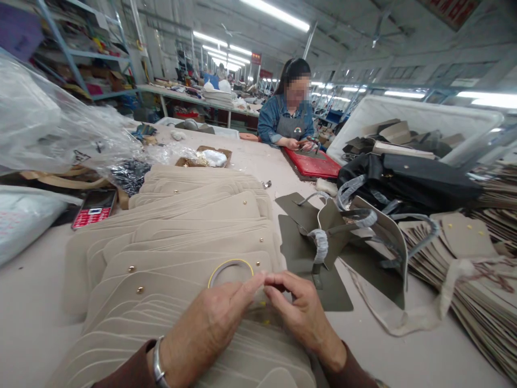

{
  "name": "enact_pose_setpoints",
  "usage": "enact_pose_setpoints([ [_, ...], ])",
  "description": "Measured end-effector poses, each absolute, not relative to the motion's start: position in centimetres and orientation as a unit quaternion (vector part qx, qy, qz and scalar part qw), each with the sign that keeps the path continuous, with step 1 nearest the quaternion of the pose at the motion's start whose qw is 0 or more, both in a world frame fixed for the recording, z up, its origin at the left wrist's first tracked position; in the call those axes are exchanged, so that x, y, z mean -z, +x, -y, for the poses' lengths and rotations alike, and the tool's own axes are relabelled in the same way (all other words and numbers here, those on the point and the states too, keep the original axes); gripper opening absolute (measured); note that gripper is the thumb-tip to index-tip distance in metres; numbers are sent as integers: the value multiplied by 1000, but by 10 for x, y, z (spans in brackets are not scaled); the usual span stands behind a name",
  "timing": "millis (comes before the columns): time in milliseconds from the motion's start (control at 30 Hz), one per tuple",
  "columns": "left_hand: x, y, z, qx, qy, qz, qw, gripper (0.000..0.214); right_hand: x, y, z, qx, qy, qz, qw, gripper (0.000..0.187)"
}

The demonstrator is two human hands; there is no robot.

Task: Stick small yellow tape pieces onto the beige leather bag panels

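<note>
Left hand (210, 318) and right hand (301, 307) pinch; fingertips meeting.

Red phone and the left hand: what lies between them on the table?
In the head view, overlapping beige panels with small brass studs fill the stretch between the red phone and the left hand.

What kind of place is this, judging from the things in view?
Probably a handbag or leather-goods workshop: fanned stacks of beige cut panels with metal studs cover the table, a black bag lies nearby, and another person works opposite.
</note>
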State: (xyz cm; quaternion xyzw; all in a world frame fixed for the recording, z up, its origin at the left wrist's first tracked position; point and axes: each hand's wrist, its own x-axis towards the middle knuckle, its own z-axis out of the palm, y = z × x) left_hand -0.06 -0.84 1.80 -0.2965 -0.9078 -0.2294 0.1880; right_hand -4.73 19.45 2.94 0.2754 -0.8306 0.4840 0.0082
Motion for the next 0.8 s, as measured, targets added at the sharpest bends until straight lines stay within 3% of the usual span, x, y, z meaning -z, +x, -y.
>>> enact_pose_setpoints([
  [200,-14,1,5,233,-277,915,177,38,-28,-39,-184,-456,369,806,75,18],
  [567,-20,-1,1,251,-253,927,120,17,-18,-37,-174,-384,358,830,190,17],
  [667,-21,-2,0,225,-242,931,155,23,-19,-36,-172,-413,313,841,156,16],
  [800,-24,-2,0,207,-257,914,235,26,-26,-34,-165,-551,152,820,-30,14],
])
